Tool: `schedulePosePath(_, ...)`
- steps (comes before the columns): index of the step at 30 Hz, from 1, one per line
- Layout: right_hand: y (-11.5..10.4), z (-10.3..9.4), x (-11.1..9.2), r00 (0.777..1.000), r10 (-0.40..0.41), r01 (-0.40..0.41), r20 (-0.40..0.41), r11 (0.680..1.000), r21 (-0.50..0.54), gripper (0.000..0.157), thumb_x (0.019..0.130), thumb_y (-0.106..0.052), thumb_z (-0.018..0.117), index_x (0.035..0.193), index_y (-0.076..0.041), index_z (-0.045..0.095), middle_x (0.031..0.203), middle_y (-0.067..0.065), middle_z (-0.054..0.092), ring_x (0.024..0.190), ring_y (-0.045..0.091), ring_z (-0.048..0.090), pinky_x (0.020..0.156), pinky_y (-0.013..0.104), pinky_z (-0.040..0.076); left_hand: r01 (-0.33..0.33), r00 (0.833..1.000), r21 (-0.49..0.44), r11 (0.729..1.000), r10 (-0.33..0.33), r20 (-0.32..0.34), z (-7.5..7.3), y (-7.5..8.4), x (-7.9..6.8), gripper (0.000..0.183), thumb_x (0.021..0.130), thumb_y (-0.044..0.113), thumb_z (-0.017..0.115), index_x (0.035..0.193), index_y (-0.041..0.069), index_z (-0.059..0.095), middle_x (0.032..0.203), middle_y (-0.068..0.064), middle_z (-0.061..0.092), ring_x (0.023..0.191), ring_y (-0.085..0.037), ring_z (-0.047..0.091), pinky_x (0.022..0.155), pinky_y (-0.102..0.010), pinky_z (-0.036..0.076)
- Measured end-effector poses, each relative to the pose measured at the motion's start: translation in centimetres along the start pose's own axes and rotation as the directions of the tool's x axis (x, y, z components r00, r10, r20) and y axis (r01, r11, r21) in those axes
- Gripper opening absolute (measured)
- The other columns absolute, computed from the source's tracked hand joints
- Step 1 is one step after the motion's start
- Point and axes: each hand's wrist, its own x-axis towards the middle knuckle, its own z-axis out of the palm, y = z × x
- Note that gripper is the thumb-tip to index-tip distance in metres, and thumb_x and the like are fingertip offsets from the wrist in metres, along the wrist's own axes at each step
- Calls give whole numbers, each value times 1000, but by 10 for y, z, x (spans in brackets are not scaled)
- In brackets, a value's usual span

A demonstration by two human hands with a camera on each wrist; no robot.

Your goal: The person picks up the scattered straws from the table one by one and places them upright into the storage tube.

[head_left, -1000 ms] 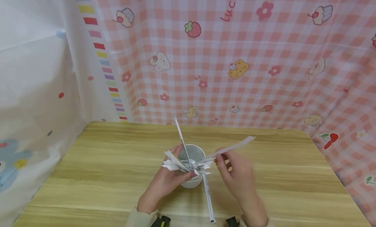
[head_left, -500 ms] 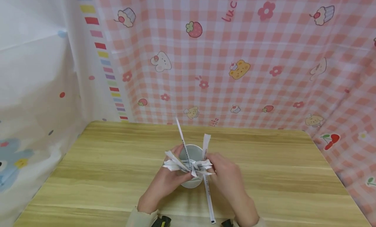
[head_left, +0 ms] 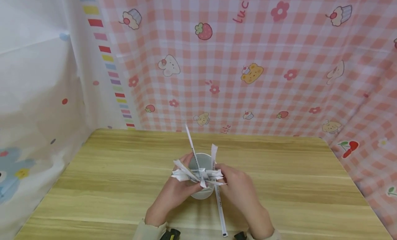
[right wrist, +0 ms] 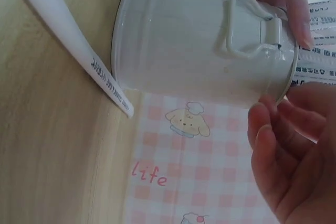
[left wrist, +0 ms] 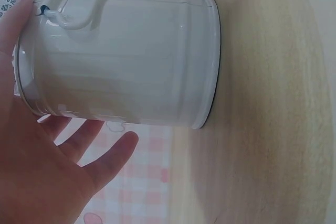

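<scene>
Under my hands a white metal bucket [left wrist: 126, 56] with wire side handles stands on the wooden table, packed with paper-wrapped straws [head_left: 183, 174]. My left hand [head_left: 176, 188] grips its top from the left, thumb at the near rim by the straw wrappers and fingers on the far side. My right hand [right wrist: 299, 150] is at the right of the rim, fingers curled with the tips against the bucket's wall and thumb at the edge. One straw [head_left: 214, 155] points up and away beside my right index finger; I cannot tell whether it is pinched too.
A loose wrapped straw [head_left: 221, 212] lies on the wooden table [head_left: 108, 198], running from near the front past the bucket's right side. A thin straw [head_left: 190, 138] sticks up from the left of the bunch. Behind the table hangs a pink checked curtain [head_left: 229, 60].
My right hand has moved left to the bucket's rim. The straw that stretched out to the right now points up and away, tilting slightly further left. My left hand stays in place.
</scene>
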Motion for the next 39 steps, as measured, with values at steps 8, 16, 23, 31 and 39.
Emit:
schedulePosePath(8, 9, -9, 2, 990, 65, -80, 122, 990, 117, 49, 79, -14, 65, 124, -16, 49, 74, -14, 57, 61, -1, 50, 55, 20, 43, 21, 1000, -10, 1000, -21, -14, 2, -1, -1, 92, 64, 22, 81, 139, 13, 28, 134, -6, 35, 120, -22, 34, 95, -46, 33)
schedulePosePath(16, 27, -14, 3, 975, 223, -223, 14, 971, 85, 29, 87, -26, 57, 113, -13, 57, 73, -9, 58, 59, 4, 49, 54, 25, 41, 35, 999, 11, 999, -35, -22, 2, 0, 0, 92, 65, 30, 79, 138, 7, 30, 134, -7, 35, 120, -22, 34, 96, -46, 33)
schedulePosePath(23, 36, -5, -1, 913, 350, -358, 209, 934, 2, 22, 86, -31, 56, 90, -11, 65, 75, -2, 60, 67, 13, 54, 61, 35, 45, 26, 1000, 7, 1000, -26, -14, 2, -1, 0, 91, 65, 30, 80, 138, 10, 29, 133, -6, 35, 121, -21, 33, 96, -45, 32)
schedulePosePath(31, 35, 7, -6, 827, 406, -425, 388, 904, -38, 32, 88, -42, 50, 83, -13, 60, 64, -3, 53, 60, 14, 48, 55, 33, 40, 13, 1000, 21, 1000, -13, -7, 1, -2, -2, 91, 66, 30, 79, 138, 8, 28, 134, -7, 34, 122, -22, 33, 97, -45, 32)
schedulePosePath(39, 30, 13, -9, 807, 406, -441, 430, 897, -18, 38, 88, -46, 48, 76, -12, 61, 58, -4, 50, 55, 14, 46, 51, 30, 38, 0, 1000, -7, 1000, 0, -10, 0, 0, -1, 90, 66, 23, 79, 139, 11, 27, 134, -7, 36, 122, -23, 33, 96, -47, 32)
